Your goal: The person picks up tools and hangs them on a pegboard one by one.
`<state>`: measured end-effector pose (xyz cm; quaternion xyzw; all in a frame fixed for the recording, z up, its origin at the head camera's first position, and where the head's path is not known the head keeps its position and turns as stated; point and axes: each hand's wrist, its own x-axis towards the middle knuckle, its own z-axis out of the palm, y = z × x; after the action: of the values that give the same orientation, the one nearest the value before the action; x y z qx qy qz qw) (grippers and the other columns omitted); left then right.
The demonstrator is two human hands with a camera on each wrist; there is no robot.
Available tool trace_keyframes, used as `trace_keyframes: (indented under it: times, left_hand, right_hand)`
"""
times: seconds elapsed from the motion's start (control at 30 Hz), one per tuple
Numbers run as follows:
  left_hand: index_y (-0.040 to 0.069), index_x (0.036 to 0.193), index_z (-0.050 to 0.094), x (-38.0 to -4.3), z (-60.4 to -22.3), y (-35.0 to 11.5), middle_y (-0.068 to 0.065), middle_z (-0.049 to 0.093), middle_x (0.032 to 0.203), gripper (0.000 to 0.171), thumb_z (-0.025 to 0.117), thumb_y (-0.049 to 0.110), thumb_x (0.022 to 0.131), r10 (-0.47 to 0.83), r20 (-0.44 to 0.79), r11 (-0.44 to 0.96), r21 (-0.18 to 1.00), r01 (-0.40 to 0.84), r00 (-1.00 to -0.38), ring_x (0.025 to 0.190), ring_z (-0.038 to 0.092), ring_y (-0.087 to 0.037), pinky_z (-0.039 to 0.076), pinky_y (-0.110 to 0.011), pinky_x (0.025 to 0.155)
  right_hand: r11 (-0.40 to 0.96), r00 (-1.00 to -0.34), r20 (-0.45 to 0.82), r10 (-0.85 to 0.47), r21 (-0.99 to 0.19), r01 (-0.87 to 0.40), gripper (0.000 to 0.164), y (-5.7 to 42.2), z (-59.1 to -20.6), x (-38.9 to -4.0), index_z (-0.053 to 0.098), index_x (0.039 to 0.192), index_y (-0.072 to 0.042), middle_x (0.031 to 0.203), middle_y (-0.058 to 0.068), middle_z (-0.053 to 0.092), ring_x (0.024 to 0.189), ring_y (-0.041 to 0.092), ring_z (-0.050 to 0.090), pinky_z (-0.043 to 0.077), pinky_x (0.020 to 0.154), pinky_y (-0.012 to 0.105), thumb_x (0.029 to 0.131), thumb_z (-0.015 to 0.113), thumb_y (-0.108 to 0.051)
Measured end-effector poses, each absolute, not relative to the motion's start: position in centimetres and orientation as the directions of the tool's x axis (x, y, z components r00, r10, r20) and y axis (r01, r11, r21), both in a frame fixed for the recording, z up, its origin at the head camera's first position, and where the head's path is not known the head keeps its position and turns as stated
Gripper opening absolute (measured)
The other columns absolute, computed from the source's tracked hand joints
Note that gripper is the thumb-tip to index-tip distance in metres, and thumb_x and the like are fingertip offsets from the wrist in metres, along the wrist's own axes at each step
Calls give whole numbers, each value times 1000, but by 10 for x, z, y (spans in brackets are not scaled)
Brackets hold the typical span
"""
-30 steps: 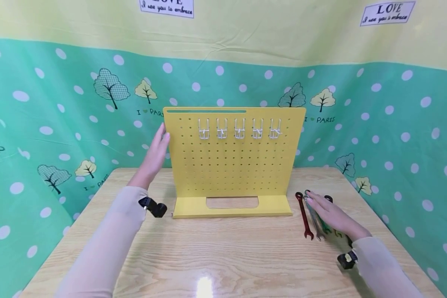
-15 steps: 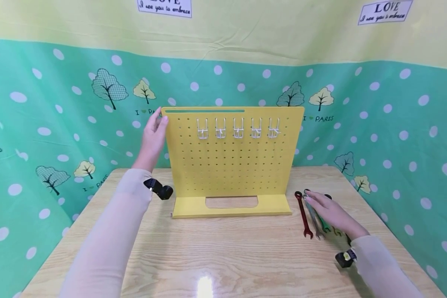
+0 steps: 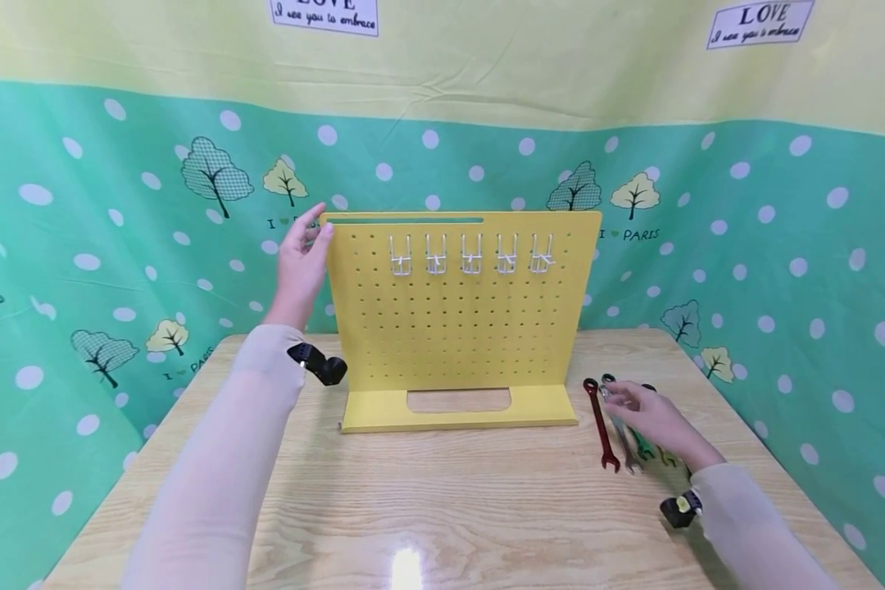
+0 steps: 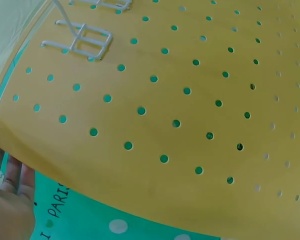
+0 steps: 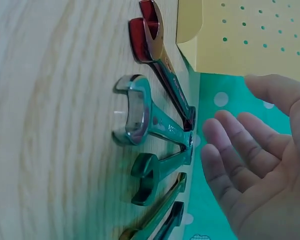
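Note:
A yellow pegboard [image 3: 457,328] stands upright on its base, with several white wire hooks [image 3: 471,256] along its upper part. My left hand [image 3: 300,270] holds the board's upper left corner, thumb in front; in the left wrist view its fingers [image 4: 12,175] pass behind the edge. To the right of the board lie several wrenches: a red one [image 3: 602,426], a silver one [image 5: 135,110], a green one [image 5: 146,177], a gold one [image 5: 162,207] and a dark one [image 5: 171,222]. My right hand [image 3: 656,418] hovers over them, fingers loosely bent and holding nothing.
The wooden table [image 3: 442,508] carries everything. A patterned green and cream cloth [image 3: 442,156] hangs behind the board and along both sides. The board's base has an oblong cutout [image 3: 459,401].
My left hand has risen along the board's left edge to its top corner and closed on it. The right hand's fingers have bent slightly above the wrenches, which have not moved.

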<state>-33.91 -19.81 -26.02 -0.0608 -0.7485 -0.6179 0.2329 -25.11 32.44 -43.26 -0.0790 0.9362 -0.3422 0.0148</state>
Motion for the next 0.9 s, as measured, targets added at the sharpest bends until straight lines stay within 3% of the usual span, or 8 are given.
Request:
trace_keyframes:
  times: [0.17, 0.33, 0.6, 0.9]
  left_hand:
    - [30, 148, 49, -341, -260, -197, -5, 49, 140, 47, 54, 41, 102, -222, 410, 193, 908, 373, -884, 125, 48, -21, 42, -40, 105]
    - [31, 144, 55, -343, -259, -197, -3, 50, 136, 44, 58, 41, 101, -265, 387, 165, 920, 354, -883, 117, 50, -17, 45, -34, 95]
    - [29, 139, 60, -346, -256, -196, -1, 54, 127, 41, 62, 39, 99, -304, 368, 120, 930, 348, -879, 107, 52, -14, 46, -31, 86]
    - [25, 138, 61, -348, -257, -195, -1, 55, 126, 42, 64, 37, 98, -316, 362, 84, 932, 354, -877, 112, 52, -15, 45, -33, 95]
  right_hand:
    - [737, -992, -33, -121, -672, -68, 57, 325, -436, -254, 51, 140, 0, 113, 14, 65, 92, 27, 63, 55, 74, 41, 98, 66, -37]
    - [714, -990, -72, -119, -699, -35, 55, 324, -440, -258, 53, 134, 7, 98, 10, 68, 78, 22, 63, 55, 66, 36, 96, 70, -29]
    - [739, -990, -121, -70, -673, 30, 48, 321, -450, -265, 61, 123, 6, 89, 5, 67, 72, 19, 61, 54, 63, 34, 93, 73, -29]
    - [743, -989, -144, -26, -665, 78, 39, 320, -457, -273, 65, 113, 6, 83, 6, 65, 70, 18, 60, 55, 62, 32, 91, 76, -24]
